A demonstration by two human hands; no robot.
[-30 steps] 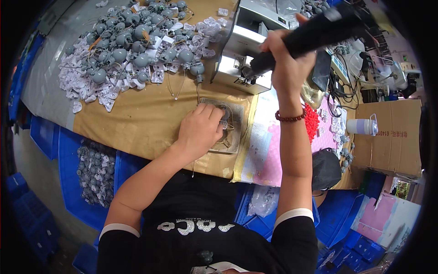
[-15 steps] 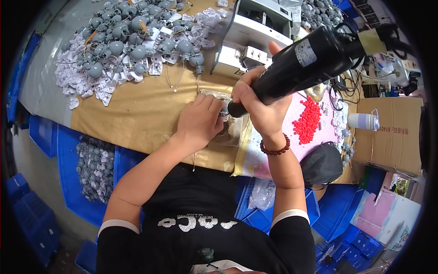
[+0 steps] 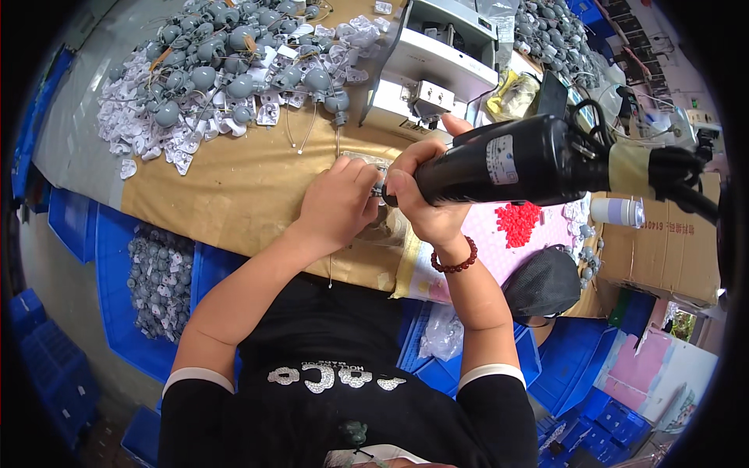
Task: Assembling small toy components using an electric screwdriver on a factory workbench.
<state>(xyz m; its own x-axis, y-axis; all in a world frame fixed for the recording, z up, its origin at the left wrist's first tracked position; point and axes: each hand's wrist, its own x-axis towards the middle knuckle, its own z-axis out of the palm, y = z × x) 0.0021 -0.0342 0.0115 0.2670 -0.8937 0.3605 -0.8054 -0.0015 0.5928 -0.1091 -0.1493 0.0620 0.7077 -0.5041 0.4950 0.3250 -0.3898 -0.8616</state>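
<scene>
My right hand (image 3: 433, 210) is wrapped round a black electric screwdriver (image 3: 499, 160), with a cable leaving its back end. The tool's front end sits right at the fingertips of my left hand (image 3: 335, 204). Those fingers are curled in a pinch on a small grey part (image 3: 379, 188), mostly hidden by the hand and the tool. Below both hands lies a piece of clear plastic (image 3: 386, 234) on the brown table cover (image 3: 234, 187). The screwdriver's bit cannot be made out.
Grey ball-shaped parts (image 3: 211, 51) with wires and white plastic pieces (image 3: 125, 136) pile up at the far left. A white metal machine (image 3: 445, 51) stands ahead. Red small parts (image 3: 519, 224), a dark mesh pouch (image 3: 544, 281), a bottle (image 3: 616, 211) and a carton (image 3: 663, 257) are right.
The screwdriver has tipped lower toward horizontal, and its front end and my right hand have shifted slightly left, closer to my left fingertips. My left hand has barely moved.
</scene>
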